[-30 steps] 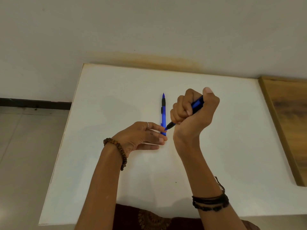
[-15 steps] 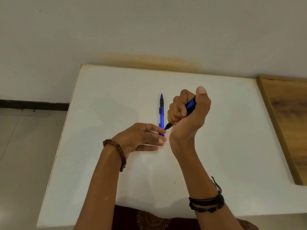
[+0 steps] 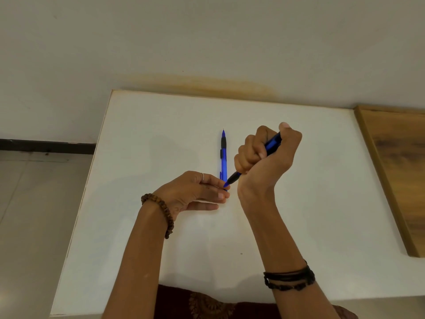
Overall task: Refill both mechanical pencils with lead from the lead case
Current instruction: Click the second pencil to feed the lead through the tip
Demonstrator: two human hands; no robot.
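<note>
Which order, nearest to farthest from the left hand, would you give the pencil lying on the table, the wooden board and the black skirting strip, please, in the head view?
From the left hand:
1. Pencil lying on the table, just beyond the fingers, toward the wall.
2. Black skirting strip, far left, at the floor.
3. Wooden board, far right, past the right hand.
</note>
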